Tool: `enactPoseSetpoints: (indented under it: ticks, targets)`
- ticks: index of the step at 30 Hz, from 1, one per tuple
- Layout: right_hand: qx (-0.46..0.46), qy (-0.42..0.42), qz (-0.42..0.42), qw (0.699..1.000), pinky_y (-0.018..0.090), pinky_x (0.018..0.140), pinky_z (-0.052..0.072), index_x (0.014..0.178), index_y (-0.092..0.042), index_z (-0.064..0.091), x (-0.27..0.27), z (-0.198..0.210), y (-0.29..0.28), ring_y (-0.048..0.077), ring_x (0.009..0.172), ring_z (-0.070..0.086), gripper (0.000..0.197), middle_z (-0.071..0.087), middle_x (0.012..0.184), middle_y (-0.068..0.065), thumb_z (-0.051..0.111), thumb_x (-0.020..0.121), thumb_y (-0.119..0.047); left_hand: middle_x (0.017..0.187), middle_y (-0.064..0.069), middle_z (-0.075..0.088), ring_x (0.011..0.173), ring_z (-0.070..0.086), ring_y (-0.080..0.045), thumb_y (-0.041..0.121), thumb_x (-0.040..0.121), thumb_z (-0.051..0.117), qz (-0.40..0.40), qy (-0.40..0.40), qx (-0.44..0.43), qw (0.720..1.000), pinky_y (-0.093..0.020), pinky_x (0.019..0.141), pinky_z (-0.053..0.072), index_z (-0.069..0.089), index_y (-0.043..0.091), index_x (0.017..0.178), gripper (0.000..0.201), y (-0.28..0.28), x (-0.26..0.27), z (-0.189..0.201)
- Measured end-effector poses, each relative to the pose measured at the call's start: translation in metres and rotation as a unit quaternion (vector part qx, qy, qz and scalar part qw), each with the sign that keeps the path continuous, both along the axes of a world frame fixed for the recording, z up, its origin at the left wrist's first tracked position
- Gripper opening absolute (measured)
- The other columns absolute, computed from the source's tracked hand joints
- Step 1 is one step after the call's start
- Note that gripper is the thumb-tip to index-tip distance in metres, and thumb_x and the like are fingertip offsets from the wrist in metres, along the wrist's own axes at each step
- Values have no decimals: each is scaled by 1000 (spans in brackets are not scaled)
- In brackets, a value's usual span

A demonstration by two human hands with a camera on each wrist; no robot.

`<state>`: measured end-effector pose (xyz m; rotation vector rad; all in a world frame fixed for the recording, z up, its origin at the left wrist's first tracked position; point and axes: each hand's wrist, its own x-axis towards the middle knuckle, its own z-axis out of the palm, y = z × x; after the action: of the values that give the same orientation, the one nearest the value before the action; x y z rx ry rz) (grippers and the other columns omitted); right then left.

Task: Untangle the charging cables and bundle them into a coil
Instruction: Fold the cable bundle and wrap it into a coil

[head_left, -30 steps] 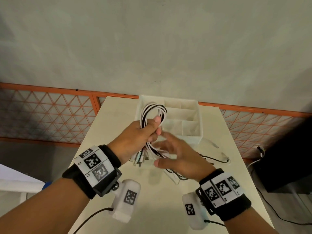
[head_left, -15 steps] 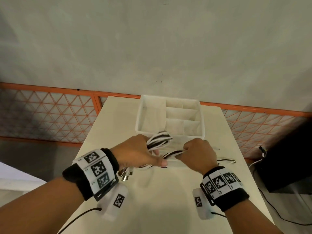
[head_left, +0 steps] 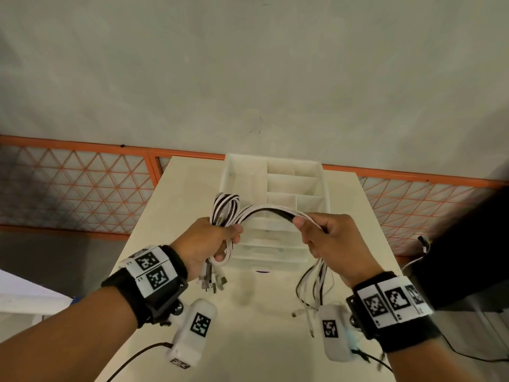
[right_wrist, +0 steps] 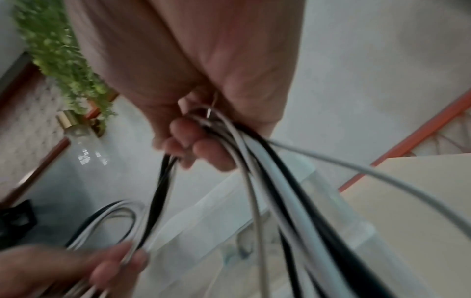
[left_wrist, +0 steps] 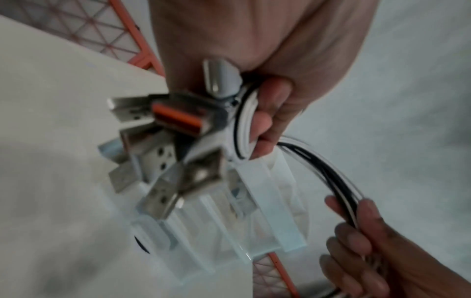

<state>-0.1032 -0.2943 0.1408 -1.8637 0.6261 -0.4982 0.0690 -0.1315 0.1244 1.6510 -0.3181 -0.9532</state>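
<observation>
A bundle of black and white charging cables (head_left: pixel 268 209) arches between my two hands above the table. My left hand (head_left: pixel 213 239) grips a looped section (head_left: pixel 225 206) that stands up above the fist, and several metal USB plugs (head_left: pixel 212 281) hang below it. In the left wrist view those plugs (left_wrist: pixel 175 145) fan out under my curled fingers (left_wrist: pixel 270 125). My right hand (head_left: pixel 321 234) grips the other end of the arch, and the loose tails (head_left: pixel 312 285) hang from it down to the table. The right wrist view shows the cables (right_wrist: pixel 257 161) running out of my curled fingers (right_wrist: pixel 196 141).
A white divided organiser box (head_left: pixel 322 186) stands on the cream table (head_left: pixel 259 326) just beyond my hands. An orange mesh fence (head_left: pixel 74 186) runs behind the table. A dark object (head_left: pixel 468 244) with trailing wires sits off the table's right edge.
My hands have moved apart and risen, stretching the cables into an arch. The loop now stands above my left fist, and the loose tails hang from my right hand.
</observation>
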Motion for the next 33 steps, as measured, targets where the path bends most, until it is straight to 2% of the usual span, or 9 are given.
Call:
enactPoseSetpoints:
  ticks: [3,6,8,11,14,22,26,30,33]
  targets:
    - [-46,-90,2,995,20,55,37,80,-43,72,12,-3,24,2,49,45,27,52,53,-16,61,99,-27,72,-3,60,44,34,-10,60,80,63,-29,17,-17,999,-19,42,33,68,5,92,56,-7,-14,8]
    - [-146,-143,30,978,7,60,39,123,-30,68,23,-11,51,-1,59,57,28,62,65,-21,60,100,-16,63,2,59,44,37,-8,82,62,52,-93,3,-43,995,-19,48,39,66,6,87,80,-12,-26,19]
    - [-218,-144,47,964,6,61,38,108,-15,75,29,-20,64,-4,60,54,22,57,70,-21,59,98,-3,50,4,55,44,40,-9,85,60,51,-125,-20,-40,991,-17,50,42,66,3,79,85,-14,-29,24]
    - [-270,-128,69,952,18,61,46,89,-8,69,32,-33,69,0,67,57,17,60,77,-11,56,95,1,52,-3,53,42,42,-11,53,75,75,-88,-8,-67,994,-19,43,36,59,10,65,47,-15,-31,26]
    - [-240,-119,123,956,10,71,45,113,-5,69,27,-33,68,-5,81,59,21,60,92,-9,61,94,-1,59,-9,57,48,50,-20,25,82,75,-33,16,-68,997,-23,46,39,65,11,67,23,-15,-26,22]
    - [-189,-121,24,974,30,81,58,120,-16,70,17,-8,46,8,95,67,34,70,109,-5,61,88,-9,80,-12,65,73,56,-26,16,73,71,-51,-28,-30,998,-38,67,41,74,7,81,12,-7,-21,23]
    - [-262,-67,121,955,9,97,44,149,-29,46,31,16,38,-1,123,52,69,54,140,-8,64,88,-2,84,-13,67,81,62,-27,15,69,71,-128,-59,-28,990,-43,77,49,70,2,86,21,-8,-30,25]
    - [-291,-83,90,949,20,90,56,122,-20,73,41,25,34,5,104,69,49,76,114,-3,64,80,3,97,-24,70,94,69,-33,7,72,72,-177,-83,-46,980,-51,96,51,72,8,97,24,-8,-33,25]
    - [-265,-82,37,960,9,80,54,111,-21,78,42,25,36,1,90,71,45,80,99,-5,62,77,3,84,-21,62,80,60,-27,9,69,74,-193,-95,-58,975,-50,86,52,63,-6,98,35,-5,-31,23]
